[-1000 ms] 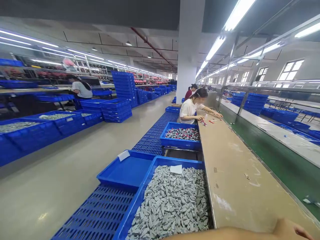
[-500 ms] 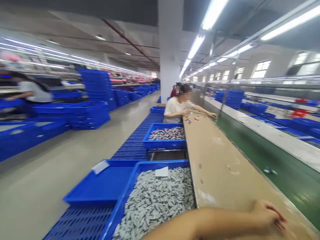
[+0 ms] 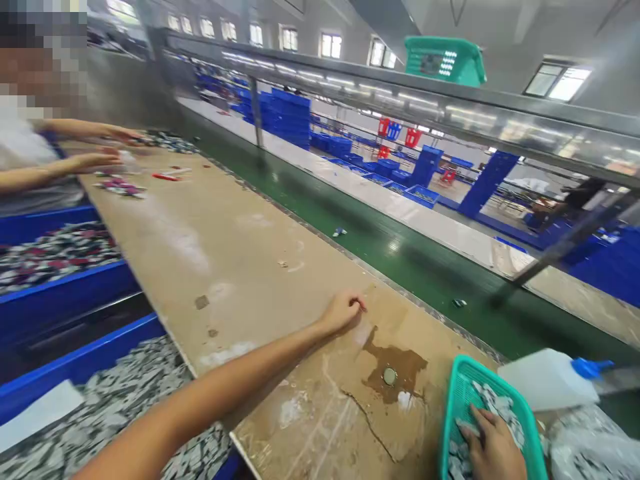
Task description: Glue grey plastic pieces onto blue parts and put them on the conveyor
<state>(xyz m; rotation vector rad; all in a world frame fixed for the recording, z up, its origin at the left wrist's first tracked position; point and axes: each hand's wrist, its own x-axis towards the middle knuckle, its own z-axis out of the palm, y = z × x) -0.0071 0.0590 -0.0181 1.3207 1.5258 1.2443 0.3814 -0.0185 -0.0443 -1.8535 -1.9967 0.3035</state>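
My left hand (image 3: 345,312) hovers over or rests on the tan worktop (image 3: 240,267), with fingers curled in. Whether anything sits inside those fingers is hidden. At the lower right, my right hand (image 3: 495,447) reaches into a green plastic basket (image 3: 453,400) of small grey pieces (image 3: 500,403). Its thumb and fingers close around some of the pieces at the basket's left side. Between my hands, a round greyish disc (image 3: 389,377) lies on a dark brown worn patch of the worktop.
Beside the basket stand a white bottle with a blue cap (image 3: 547,380) and a clear plastic bag (image 3: 590,443). A green conveyor belt (image 3: 400,257) runs along the far edge. Blue bins of pieces (image 3: 135,327) line the left. A co-worker's hands (image 3: 97,160) are at the far left.
My view has swung right and down, bringing the basket, bottle and my right hand into sight. The left arm still reaches across the worktop, its fingers now curled more clearly.
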